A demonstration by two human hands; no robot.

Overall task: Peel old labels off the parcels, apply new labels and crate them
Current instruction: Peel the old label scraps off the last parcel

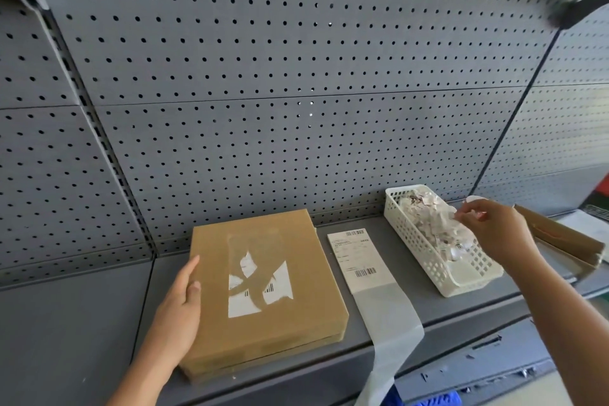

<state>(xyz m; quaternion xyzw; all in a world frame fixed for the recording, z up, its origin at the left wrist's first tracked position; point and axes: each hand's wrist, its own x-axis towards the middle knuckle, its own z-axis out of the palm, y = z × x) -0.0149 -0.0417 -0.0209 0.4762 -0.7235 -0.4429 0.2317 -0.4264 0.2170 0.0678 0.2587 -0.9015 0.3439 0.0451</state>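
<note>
Currently, a flat brown cardboard parcel [306,274] is steadied on the grey shelf [99,323] by the left hand [178,307], fingers straight along its edge. Torn white label remnants [280,283] may shred further when peeled. A thin scrap [474,200], pinched by the right hand [497,227] above the perforated white basket [412,241], could cling instead of dropping.

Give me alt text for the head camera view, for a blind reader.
A person's left hand rests on a brown parcel with a torn old label, while the right hand pinches a pale scrap over a white basket of scraps. A fresh label strip lies between parcel and basket on a shelf.
</note>
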